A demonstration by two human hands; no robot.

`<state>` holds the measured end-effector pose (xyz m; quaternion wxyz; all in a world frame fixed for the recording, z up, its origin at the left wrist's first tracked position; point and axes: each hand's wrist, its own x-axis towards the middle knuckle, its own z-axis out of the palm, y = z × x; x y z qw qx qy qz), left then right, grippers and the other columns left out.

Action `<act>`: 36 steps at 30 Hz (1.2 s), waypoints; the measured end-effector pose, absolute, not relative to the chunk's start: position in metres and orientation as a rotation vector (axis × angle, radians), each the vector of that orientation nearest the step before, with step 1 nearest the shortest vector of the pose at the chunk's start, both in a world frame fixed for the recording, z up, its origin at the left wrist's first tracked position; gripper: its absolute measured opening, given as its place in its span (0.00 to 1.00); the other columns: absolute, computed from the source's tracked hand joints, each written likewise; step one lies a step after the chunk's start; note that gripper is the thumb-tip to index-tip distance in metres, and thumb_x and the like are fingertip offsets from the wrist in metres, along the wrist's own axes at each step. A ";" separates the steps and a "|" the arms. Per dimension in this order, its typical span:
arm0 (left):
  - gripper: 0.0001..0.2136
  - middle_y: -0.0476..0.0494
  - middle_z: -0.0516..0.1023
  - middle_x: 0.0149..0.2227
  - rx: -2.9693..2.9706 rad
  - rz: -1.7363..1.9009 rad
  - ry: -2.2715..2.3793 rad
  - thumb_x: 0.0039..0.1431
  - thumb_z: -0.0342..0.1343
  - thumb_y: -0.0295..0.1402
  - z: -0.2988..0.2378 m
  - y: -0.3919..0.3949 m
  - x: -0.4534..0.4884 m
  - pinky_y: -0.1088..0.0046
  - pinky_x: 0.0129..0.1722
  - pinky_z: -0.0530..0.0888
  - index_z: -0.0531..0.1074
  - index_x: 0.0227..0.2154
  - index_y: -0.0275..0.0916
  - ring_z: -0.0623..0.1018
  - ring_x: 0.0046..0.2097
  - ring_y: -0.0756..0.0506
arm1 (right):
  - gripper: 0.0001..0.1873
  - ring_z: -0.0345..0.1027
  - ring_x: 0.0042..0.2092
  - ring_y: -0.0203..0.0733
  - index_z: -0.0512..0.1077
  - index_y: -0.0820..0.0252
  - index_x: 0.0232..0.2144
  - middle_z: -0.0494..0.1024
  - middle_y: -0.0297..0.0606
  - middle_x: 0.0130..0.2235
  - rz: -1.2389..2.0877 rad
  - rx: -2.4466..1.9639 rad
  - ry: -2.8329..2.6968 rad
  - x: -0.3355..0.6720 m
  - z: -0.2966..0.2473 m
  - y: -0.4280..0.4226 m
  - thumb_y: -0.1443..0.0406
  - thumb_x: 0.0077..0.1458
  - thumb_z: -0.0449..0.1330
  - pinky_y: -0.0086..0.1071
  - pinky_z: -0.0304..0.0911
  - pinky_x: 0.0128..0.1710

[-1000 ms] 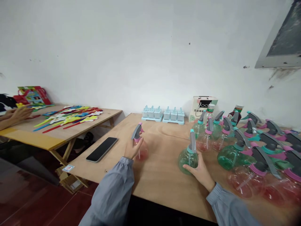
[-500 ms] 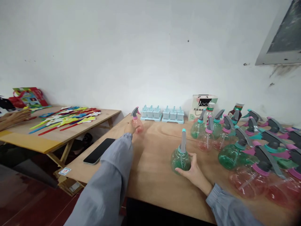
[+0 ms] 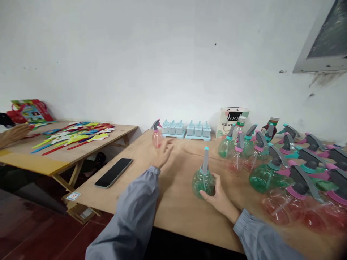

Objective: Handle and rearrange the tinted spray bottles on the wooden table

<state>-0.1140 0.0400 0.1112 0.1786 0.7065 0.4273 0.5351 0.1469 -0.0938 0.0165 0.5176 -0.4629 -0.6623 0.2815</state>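
My right hand is wrapped round the round belly of a green spray bottle with a grey trigger and teal collar, standing on the wooden table. My left hand hovers with its fingers apart, a short way in front of a pink spray bottle that stands alone at the table's far left. Nothing is in the left hand.
Several green and pink spray bottles crowd the table's right side. Blue popsicle moulds and a small carton stand by the wall. A black phone lies near the left edge. Another person's hand rests on a neighbouring table with coloured strips.
My left hand let go of the pink bottle at the table's far left and drew back, fingers spreading. My right hand slid the green bottle slightly left.
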 end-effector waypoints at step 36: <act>0.19 0.42 0.76 0.29 1.384 1.342 0.237 0.43 0.64 0.50 0.090 -0.020 -0.049 0.67 0.34 0.70 0.75 0.27 0.38 0.78 0.39 0.41 | 0.50 0.57 0.61 0.64 0.54 0.72 0.61 0.63 0.63 0.57 -0.288 -1.341 -1.253 0.230 0.028 -0.003 0.43 0.49 0.62 0.58 0.53 0.60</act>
